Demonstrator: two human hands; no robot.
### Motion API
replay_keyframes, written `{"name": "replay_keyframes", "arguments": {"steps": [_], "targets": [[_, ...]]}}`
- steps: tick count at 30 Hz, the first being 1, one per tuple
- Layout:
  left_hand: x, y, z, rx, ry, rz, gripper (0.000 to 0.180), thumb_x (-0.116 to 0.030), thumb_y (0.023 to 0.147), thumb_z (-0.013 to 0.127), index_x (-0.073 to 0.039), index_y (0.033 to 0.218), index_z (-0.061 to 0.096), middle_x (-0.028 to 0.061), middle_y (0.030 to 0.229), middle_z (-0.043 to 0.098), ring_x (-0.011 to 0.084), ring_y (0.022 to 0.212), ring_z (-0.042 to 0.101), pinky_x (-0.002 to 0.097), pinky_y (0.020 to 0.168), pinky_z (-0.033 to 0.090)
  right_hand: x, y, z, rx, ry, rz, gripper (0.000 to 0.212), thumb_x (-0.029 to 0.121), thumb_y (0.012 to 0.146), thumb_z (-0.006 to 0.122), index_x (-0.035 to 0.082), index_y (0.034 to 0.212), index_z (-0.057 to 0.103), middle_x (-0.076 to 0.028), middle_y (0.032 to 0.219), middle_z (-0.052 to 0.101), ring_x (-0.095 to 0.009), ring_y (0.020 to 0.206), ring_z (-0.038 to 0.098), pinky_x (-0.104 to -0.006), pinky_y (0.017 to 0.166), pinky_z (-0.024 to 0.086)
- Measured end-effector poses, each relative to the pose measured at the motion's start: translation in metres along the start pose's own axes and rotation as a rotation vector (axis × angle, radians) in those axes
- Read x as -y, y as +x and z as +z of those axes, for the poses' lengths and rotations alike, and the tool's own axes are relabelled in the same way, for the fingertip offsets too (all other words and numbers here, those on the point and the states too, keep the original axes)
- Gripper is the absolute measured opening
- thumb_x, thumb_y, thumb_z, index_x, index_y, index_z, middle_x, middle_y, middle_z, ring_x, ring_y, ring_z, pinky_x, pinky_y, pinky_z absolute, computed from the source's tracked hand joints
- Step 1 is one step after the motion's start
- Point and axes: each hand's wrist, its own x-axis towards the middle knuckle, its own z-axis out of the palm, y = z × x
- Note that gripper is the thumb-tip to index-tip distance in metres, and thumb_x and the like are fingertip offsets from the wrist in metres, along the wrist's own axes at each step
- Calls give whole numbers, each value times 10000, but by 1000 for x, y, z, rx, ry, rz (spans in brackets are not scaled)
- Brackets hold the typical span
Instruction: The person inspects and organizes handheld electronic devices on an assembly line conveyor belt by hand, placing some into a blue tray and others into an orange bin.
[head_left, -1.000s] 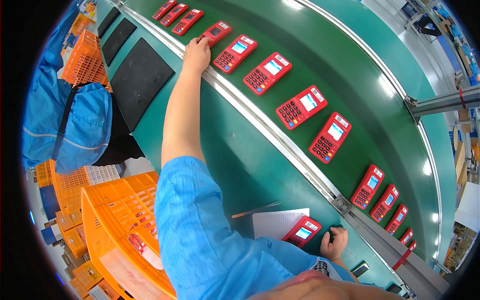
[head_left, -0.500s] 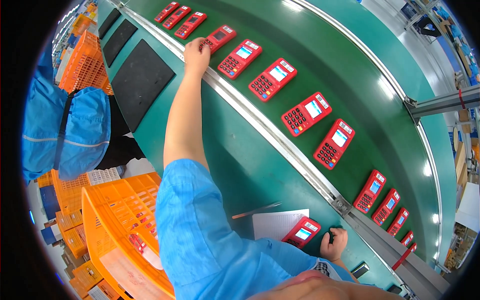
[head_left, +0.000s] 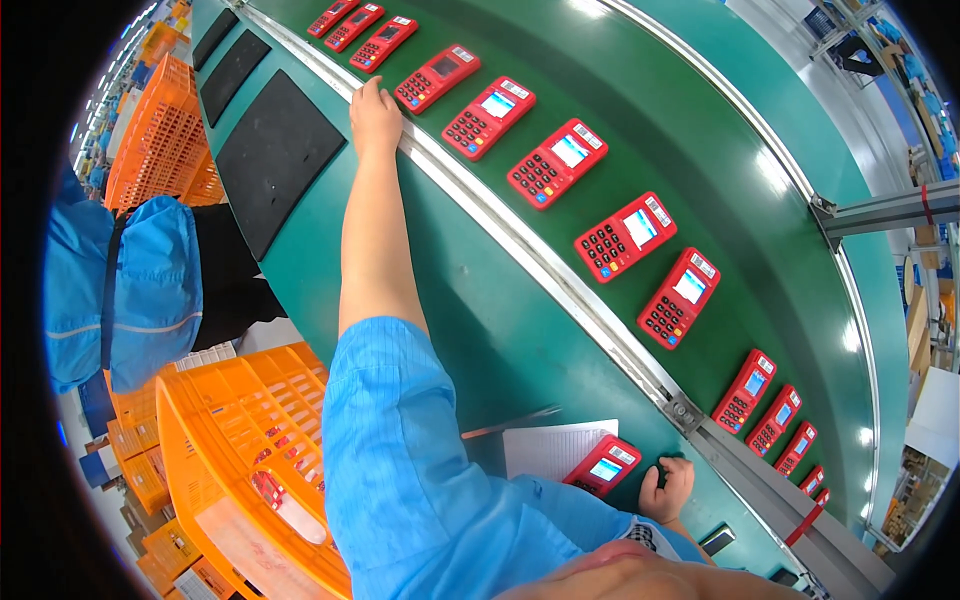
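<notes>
My left hand point(head_left: 376, 118) reaches far out over the metal rail point(head_left: 560, 283), fingers stretched forward and holding nothing. Just right of its fingertips, and apart from them, lies a red card payment terminal point(head_left: 437, 78) with a dark screen. Beside that one on the green belt is another red terminal point(head_left: 489, 118) with a lit screen. My right hand point(head_left: 667, 490) rests on the green table at the lower right, fingers loosely bent and thumb apart, with nothing visible in it. To its left, a red terminal point(head_left: 603, 466) with a lit screen lies partly over a white paper pad point(head_left: 540, 449).
More red terminals point(head_left: 626, 236) line the curved belt point(head_left: 700, 190). Black mats point(head_left: 275, 160) lie on the table at left. An orange crate point(head_left: 230, 420) with red items inside stands by my left arm. A person in blue point(head_left: 150, 280) is at far left. A pen point(head_left: 512, 422) lies near the pad.
My left hand has let go of the dark-screened terminal and drawn back left onto the rail. The terminals along the belt have shifted slightly right and down. My right hand stays put.
</notes>
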Motion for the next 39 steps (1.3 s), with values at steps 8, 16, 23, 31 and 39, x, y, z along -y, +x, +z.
{"name": "replay_keyframes", "arguments": {"steps": [8, 16, 23, 31, 39], "targets": [[-2, 0, -2, 8, 69, 30, 288, -155, 846, 452, -82, 1115, 525, 140, 1126, 511, 311, 1053, 471, 399, 897, 388, 7, 4, 3, 1, 5, 13, 238, 60, 654, 601, 38, 874, 511, -136, 816, 509, -310, 774, 498, -390, 699, 405], [2, -1, -1, -38, 157, 25, 284, -149, 839, 464, -73, 1104, 533, 149, 1090, 524, 314, 1021, 485, 407, 867, 397, 12, 7, 5, 36, 27, 63, 235, 76, 669, 600, 39, 884, 514, -138, 840, 517, -311, 793, 500, -392, 707, 404], [0, -15, -12, -3, 59, -4, 312, -152, 831, 451, -28, 1109, 519, 179, 1050, 535, 335, 1007, 482, 415, 870, 387, 48, 23, -11, 43, -43, 30, 179, 24, 691, 573, 22, 858, 507, -139, 788, 496, -275, 694, 491, -343, 621, 406], [6, -61, -24, 137, 106, 34, 349, -160, 820, 482, -29, 1143, 481, 175, 1113, 522, 339, 1136, 422, 399, 929, 373, 44, 26, 8, -20, -7, -11, 179, 70, 707, 582, 20, 869, 521, -148, 839, 533, -321, 791, 520, -391, 699, 419], [-9, -37, -91, 832, 215, 50, 443, -228, 777, 522, -43, 1178, 488, 177, 1197, 503, 314, 1097, 491, 383, 931, 389, 45, 27, 21, -39, 15, -13, 167, 108, 731, 566, 24, 872, 533, -147, 845, 531, -323, 811, 518, -386, 715, 426]]}}
